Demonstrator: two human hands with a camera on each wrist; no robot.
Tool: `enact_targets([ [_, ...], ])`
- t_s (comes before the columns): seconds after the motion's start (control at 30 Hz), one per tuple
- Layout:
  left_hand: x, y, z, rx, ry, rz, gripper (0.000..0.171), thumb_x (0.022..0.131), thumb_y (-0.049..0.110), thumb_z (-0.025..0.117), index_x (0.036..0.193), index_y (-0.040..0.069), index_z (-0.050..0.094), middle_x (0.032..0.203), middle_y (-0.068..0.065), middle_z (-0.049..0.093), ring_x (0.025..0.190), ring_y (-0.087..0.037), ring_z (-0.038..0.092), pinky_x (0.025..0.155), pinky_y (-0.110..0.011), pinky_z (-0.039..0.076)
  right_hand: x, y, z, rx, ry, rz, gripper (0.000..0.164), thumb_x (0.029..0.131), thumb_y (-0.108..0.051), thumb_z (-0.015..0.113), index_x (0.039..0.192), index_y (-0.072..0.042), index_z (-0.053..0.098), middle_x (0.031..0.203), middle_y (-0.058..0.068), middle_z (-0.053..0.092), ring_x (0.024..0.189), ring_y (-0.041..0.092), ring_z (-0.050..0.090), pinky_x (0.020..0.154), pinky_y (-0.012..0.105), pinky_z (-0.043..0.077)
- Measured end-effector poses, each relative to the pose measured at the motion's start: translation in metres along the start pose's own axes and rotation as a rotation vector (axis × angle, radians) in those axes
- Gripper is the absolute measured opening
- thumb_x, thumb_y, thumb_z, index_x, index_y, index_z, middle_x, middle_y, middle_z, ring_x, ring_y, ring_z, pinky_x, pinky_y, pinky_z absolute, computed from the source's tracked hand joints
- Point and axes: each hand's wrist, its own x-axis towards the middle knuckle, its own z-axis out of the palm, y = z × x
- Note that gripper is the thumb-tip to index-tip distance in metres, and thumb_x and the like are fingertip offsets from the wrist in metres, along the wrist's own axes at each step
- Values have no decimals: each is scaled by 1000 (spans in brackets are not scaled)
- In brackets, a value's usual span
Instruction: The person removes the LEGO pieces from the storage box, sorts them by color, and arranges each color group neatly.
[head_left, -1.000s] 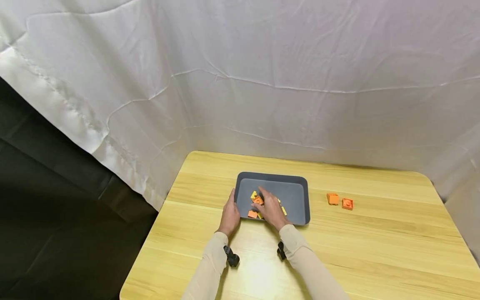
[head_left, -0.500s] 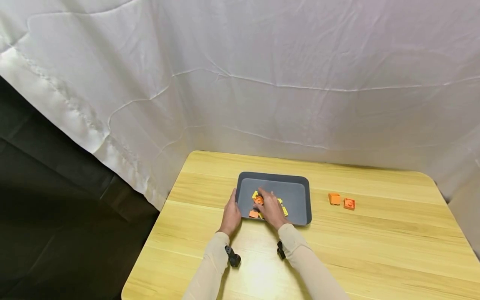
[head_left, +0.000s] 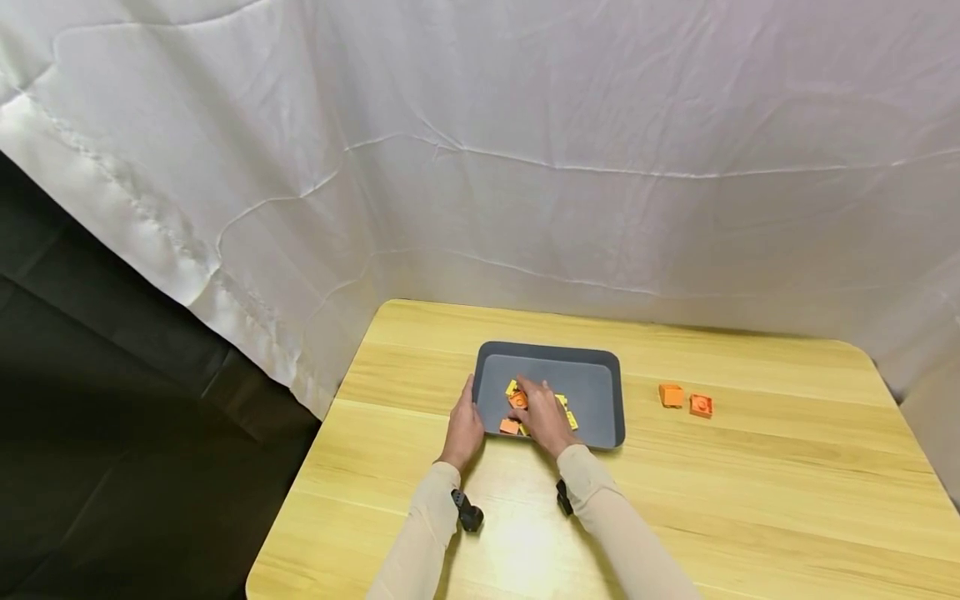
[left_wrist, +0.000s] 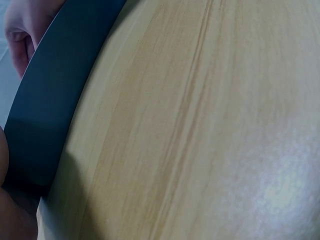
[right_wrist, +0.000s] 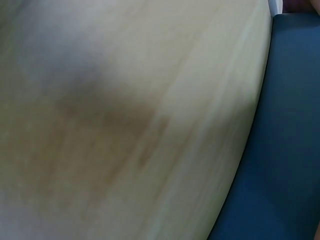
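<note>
A dark grey tray (head_left: 611,400) lies on the wooden table with several orange and yellow toy building bricks near its left end. My left hand (head_left: 463,429) rests along the tray's left side, fingers extended against the wall. Over the bricks inside the tray lies my right hand (head_left: 546,417), thumb and index finger spread apart. Just beside that spread is an orange brick (head_left: 518,401), and a yellow brick (head_left: 512,387) sits by the index fingertip. A lighter orange brick (head_left: 509,427) lies near the front wall. Whatever is under the right palm is hidden. The right wrist view shows only tray wall and table.
Two orange bricks, one standing (head_left: 671,396) and one flatter (head_left: 701,406), are on the table (head_left: 750,483) right of the tray. Yellow bricks (head_left: 572,419) lie right of my right hand. A pale curtain (head_left: 600,208) hangs behind the table.
Both hands keep nearly the same place at the tray. The whole head view has shifted very slightly; the bricks show no clear movement.
</note>
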Motion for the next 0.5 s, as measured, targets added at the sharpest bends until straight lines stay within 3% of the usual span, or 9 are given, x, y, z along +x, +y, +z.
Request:
enact_targets([
  [0.5,0,3,-1,13,3,1,54,106,-9,37,159,-10,26,161,-29,35,146,-42,39,122,-52,34,-1,0,-6,49,55,-38,67,84,-5,86,142,11,56,130,27,66,119,39,66,121,58,33],
])
